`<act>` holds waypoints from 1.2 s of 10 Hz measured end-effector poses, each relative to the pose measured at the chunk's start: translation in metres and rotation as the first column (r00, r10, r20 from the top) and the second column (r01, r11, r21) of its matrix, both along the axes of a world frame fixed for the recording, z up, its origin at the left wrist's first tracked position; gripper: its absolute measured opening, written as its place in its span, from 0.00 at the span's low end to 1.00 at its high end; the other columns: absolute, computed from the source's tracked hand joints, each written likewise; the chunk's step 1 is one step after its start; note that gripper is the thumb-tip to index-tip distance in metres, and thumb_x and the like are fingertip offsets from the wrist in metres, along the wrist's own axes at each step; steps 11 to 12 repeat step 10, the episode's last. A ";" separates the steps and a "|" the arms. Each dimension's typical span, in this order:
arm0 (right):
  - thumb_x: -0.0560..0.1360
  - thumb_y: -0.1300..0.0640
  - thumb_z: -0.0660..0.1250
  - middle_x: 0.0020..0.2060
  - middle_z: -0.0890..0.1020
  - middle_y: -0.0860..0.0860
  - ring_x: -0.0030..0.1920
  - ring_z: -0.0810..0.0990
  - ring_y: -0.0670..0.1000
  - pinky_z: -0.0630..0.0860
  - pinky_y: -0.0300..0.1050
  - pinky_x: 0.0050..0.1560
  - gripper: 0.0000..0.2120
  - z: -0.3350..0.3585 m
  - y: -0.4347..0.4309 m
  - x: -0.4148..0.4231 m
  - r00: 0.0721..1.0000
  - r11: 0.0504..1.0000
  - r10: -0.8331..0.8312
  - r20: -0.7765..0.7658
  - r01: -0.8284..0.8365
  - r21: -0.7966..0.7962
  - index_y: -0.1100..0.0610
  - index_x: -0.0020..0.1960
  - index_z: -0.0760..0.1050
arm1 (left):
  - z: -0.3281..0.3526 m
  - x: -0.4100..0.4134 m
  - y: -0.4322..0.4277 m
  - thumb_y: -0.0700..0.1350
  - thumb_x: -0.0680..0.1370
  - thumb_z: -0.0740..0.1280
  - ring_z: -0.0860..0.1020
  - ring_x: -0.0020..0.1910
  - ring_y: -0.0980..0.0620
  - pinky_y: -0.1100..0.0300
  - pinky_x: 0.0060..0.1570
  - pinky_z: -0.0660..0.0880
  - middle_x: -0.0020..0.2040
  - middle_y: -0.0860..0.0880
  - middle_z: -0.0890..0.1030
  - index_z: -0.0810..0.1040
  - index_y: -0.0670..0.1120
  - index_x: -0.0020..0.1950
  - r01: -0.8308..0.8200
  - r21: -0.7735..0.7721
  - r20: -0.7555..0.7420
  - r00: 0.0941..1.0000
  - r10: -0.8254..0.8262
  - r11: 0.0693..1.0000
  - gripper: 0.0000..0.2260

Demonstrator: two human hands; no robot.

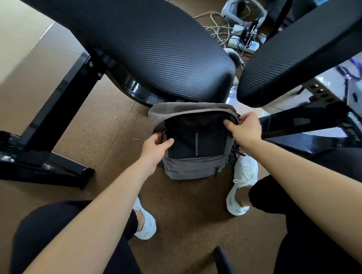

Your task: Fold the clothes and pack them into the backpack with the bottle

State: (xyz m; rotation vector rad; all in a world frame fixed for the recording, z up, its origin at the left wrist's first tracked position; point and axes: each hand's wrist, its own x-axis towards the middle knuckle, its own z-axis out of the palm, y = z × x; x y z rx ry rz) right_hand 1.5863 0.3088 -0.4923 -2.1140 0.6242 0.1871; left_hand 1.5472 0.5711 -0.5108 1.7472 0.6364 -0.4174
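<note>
Backpack (pixel 195 144) (upright): left hand (pixel 155 148), right hand (pixel 245 129)

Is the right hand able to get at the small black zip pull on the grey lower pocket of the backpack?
Probably yes. Nothing covers the small black zip pull; the right hand only has to release the top of the grey and black fabric backpack.

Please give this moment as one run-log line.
backpack: upright on floor | left hand: grips its left top edge | right hand: grips its right top edge | clothes, bottle: not in view
</note>
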 end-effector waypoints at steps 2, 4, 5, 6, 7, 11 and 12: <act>0.76 0.54 0.75 0.48 0.82 0.55 0.52 0.82 0.57 0.78 0.48 0.48 0.08 -0.040 -0.007 -0.002 0.984 0.925 -0.024 -0.178 0.089 0.368 0.56 0.52 0.79 | -0.014 0.008 -0.017 0.50 0.82 0.68 0.76 0.61 0.49 0.55 0.57 0.72 0.62 0.50 0.79 0.78 0.46 0.68 -0.083 0.132 0.104 0.992 0.069 0.988 0.16; 0.81 0.57 0.67 0.41 0.82 0.49 0.43 0.78 0.47 0.74 0.41 0.47 0.07 -0.033 -0.001 -0.003 0.997 0.933 -0.070 0.019 0.059 0.356 0.53 0.44 0.79 | -0.019 0.010 -0.017 0.48 0.83 0.66 0.78 0.51 0.49 0.52 0.52 0.75 0.48 0.50 0.80 0.78 0.47 0.51 -0.195 0.174 0.190 0.968 0.162 0.965 0.05; 0.82 0.57 0.66 0.42 0.84 0.49 0.47 0.82 0.48 0.78 0.44 0.54 0.08 -0.019 0.000 0.001 0.984 0.907 -0.146 0.107 0.090 0.411 0.50 0.45 0.79 | -0.019 0.004 -0.018 0.47 0.83 0.65 0.76 0.45 0.50 0.55 0.45 0.71 0.43 0.48 0.78 0.76 0.44 0.49 -0.239 0.160 0.248 0.949 0.195 0.958 0.07; 0.82 0.57 0.65 0.43 0.84 0.50 0.47 0.81 0.50 0.78 0.46 0.54 0.08 -0.018 -0.007 0.000 0.987 0.933 -0.135 0.089 0.096 0.348 0.50 0.44 0.78 | -0.020 -0.002 -0.020 0.46 0.84 0.64 0.76 0.46 0.51 0.58 0.44 0.71 0.46 0.47 0.79 0.76 0.44 0.51 -0.227 0.150 0.244 0.952 0.186 0.962 0.06; 0.81 0.55 0.66 0.42 0.82 0.53 0.45 0.79 0.51 0.77 0.48 0.49 0.08 -0.026 -0.012 -0.006 0.998 0.956 -0.065 0.007 0.060 0.286 0.53 0.44 0.79 | -0.016 -0.002 -0.015 0.47 0.84 0.64 0.77 0.50 0.49 0.57 0.46 0.70 0.49 0.48 0.79 0.77 0.45 0.54 -0.173 0.183 0.195 0.971 0.137 0.968 0.07; 0.78 0.54 0.70 0.49 0.82 0.54 0.48 0.82 0.55 0.82 0.58 0.54 0.12 -0.005 -0.023 -0.024 0.967 0.977 0.214 -0.135 -0.210 0.042 0.57 0.59 0.78 | 0.013 -0.014 0.011 0.46 0.81 0.69 0.75 0.63 0.46 0.55 0.55 0.70 0.68 0.46 0.77 0.73 0.45 0.73 -0.101 0.283 0.036 0.995 0.095 0.954 0.20; 0.78 0.54 0.70 0.49 0.82 0.54 0.48 0.82 0.55 0.82 0.58 0.54 0.12 -0.005 -0.023 -0.024 0.967 0.977 0.214 -0.135 -0.210 0.042 0.57 0.59 0.78 | 0.013 -0.014 0.011 0.46 0.81 0.69 0.75 0.63 0.46 0.55 0.55 0.70 0.68 0.46 0.77 0.73 0.45 0.73 -0.101 0.283 0.036 0.995 0.095 0.954 0.20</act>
